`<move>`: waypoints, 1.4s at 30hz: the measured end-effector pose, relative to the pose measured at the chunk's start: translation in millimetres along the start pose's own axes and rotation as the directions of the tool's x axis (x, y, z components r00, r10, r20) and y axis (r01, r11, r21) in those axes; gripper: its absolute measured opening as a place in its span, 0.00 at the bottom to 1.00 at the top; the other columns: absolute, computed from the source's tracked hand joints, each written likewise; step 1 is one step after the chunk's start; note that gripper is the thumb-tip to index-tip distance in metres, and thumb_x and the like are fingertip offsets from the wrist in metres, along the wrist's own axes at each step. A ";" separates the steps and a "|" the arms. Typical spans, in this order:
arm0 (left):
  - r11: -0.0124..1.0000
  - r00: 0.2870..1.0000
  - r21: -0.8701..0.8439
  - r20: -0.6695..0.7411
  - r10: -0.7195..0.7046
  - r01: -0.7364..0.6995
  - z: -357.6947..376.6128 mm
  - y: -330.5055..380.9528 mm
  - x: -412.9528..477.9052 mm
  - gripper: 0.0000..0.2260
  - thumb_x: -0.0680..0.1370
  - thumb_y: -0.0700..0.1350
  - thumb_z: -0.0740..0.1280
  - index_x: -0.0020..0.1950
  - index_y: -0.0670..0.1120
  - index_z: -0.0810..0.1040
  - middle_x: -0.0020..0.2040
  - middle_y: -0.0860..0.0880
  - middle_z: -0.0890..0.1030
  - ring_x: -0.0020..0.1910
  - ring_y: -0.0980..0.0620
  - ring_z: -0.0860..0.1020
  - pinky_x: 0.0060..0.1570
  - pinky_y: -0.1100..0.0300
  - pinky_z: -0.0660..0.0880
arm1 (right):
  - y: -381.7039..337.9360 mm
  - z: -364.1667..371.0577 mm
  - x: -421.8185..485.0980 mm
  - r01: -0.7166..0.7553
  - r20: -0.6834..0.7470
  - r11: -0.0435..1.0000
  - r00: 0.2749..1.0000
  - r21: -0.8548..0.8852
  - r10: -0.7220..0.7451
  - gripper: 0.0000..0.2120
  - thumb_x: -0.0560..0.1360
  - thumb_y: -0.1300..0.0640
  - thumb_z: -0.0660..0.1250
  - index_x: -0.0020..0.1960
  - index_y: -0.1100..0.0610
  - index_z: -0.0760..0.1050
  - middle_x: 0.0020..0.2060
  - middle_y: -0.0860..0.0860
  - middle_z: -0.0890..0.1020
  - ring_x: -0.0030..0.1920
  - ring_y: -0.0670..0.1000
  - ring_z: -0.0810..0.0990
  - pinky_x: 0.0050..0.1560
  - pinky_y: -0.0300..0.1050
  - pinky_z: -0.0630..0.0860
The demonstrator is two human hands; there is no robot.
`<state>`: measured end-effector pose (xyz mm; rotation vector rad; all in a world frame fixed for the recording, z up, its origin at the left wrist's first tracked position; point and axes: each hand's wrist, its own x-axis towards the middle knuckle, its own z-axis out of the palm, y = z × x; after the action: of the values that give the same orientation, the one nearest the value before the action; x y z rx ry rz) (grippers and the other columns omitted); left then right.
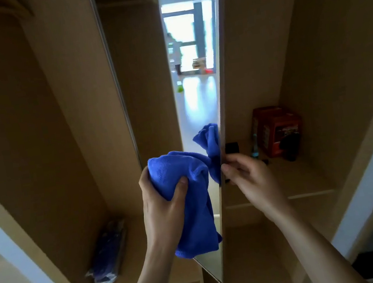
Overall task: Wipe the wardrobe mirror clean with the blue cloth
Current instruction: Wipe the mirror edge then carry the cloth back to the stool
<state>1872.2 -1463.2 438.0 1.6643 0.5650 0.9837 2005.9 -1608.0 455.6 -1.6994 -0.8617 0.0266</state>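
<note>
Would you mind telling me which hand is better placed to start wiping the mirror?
The left hand: it already grips the bunched blue cloth right in front of the mirror. The right hand pinches the mirror panel's edge, steadying it.

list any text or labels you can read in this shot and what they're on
None can be read.
Red box on the right shelf: printed panels, too blurred to read.
Plastic-wrapped pack on the lower left shelf: no legible print.
Blue cloth and mirror: no text.
</note>
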 end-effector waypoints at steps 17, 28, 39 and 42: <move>0.965 0.982 0.190 -0.011 0.186 -0.181 -62.6 -0.2 -7.9 0.31 0.82 0.55 0.64 0.76 0.74 0.49 0.62 0.59 0.63 0.47 0.66 0.73 0.35 0.66 0.70 | -45.8 78.2 -30.3 -0.012 0.008 1.000 1.000 -0.010 0.012 0.11 0.81 0.52 0.66 0.62 0.51 0.79 0.52 0.44 0.84 0.54 0.44 0.82 0.56 0.53 0.80; 0.953 0.973 0.200 0.013 0.230 -0.228 -76.2 -3.9 -8.9 0.35 0.78 0.57 0.68 0.76 0.73 0.48 0.62 0.61 0.62 0.49 0.67 0.73 0.39 0.61 0.75 | -55.9 98.5 -31.6 -0.003 -0.009 1.000 1.000 -0.003 0.003 0.09 0.80 0.52 0.66 0.59 0.51 0.79 0.49 0.44 0.84 0.51 0.44 0.83 0.54 0.52 0.81; 0.916 0.955 0.277 0.029 0.295 -0.291 -63.1 -2.7 3.4 0.42 0.72 0.67 0.70 0.78 0.70 0.46 0.61 0.59 0.60 0.45 0.64 0.72 0.36 0.67 0.70 | -50.2 99.9 -29.1 0.012 -0.038 1.000 0.999 0.017 -0.012 0.07 0.81 0.54 0.65 0.57 0.52 0.79 0.49 0.46 0.84 0.50 0.44 0.84 0.52 0.53 0.82; 0.913 0.961 0.307 0.025 0.276 -0.271 -59.9 -3.2 11.4 0.41 0.73 0.67 0.69 0.77 0.70 0.45 0.60 0.59 0.59 0.44 0.59 0.73 0.35 0.65 0.71 | -47.0 101.0 -21.3 0.022 -0.049 1.000 0.999 0.002 -0.022 0.07 0.81 0.53 0.65 0.57 0.51 0.79 0.49 0.47 0.84 0.49 0.47 0.84 0.50 0.57 0.82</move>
<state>1829.1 -1420.5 444.0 2.0563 0.5255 1.1584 1921.1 -1532.8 453.6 -1.6810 -0.8437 -0.0282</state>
